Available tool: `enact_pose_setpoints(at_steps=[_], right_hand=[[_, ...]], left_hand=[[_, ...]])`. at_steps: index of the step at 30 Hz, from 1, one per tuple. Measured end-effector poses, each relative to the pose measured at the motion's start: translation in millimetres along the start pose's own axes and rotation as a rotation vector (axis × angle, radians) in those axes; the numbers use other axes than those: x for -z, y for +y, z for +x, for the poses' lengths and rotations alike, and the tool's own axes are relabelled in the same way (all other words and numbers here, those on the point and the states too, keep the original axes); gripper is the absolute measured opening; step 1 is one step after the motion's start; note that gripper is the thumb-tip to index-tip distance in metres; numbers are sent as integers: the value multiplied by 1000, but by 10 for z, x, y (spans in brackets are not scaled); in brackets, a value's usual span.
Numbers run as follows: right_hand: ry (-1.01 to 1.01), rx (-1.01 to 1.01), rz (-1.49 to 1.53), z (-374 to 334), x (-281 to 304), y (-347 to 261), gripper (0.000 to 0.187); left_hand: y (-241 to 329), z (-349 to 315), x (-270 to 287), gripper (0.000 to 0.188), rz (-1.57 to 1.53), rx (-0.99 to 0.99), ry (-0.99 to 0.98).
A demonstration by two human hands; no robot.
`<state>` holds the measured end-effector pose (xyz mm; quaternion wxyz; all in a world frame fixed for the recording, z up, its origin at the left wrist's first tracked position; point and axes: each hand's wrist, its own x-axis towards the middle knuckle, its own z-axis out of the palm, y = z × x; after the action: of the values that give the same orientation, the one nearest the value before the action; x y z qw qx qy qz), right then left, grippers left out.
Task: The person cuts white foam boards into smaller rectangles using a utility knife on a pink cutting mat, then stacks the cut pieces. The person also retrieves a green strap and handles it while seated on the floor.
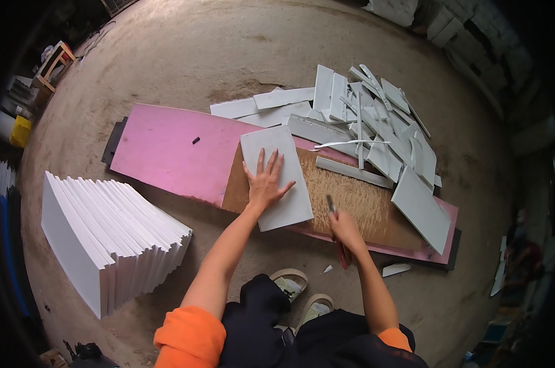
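My left hand (267, 182) lies flat with spread fingers on a pale grey-white rectangular panel (289, 211). That panel sits aslant across the pink board (173, 147) and the scratched brown board (351, 202) on top of it. To the right of the panel, my right hand (346, 230) is closed around a utility knife with a red handle (343, 256). The knife's metal tip (331, 202) points away from me over the brown board, apart from the panel. A narrow white strip (354, 172) rests on the brown board beyond my right hand.
A tall stack of white panels (115, 245) stands on the floor at the left. White offcuts (375, 122) are heaped along the far right side. Another panel (421, 210) leans over the right end. A small black piece (196, 140) lies on the pink board.
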<state>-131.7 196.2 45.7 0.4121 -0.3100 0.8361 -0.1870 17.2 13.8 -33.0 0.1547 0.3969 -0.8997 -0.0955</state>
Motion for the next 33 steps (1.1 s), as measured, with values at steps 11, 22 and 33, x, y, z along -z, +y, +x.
enact_pose_setpoints(at_steps=[11, 22, 33], right_hand=[[-30, 12, 619, 711, -356, -194, 21], [475, 394, 114, 234, 278, -636, 23], [623, 599, 220, -785, 1270, -368, 35]], left_hand=[[3, -48, 55, 72, -325, 121, 158], [16, 274, 434, 78, -160, 276, 145], [771, 951, 2231, 33, -485, -108, 80]])
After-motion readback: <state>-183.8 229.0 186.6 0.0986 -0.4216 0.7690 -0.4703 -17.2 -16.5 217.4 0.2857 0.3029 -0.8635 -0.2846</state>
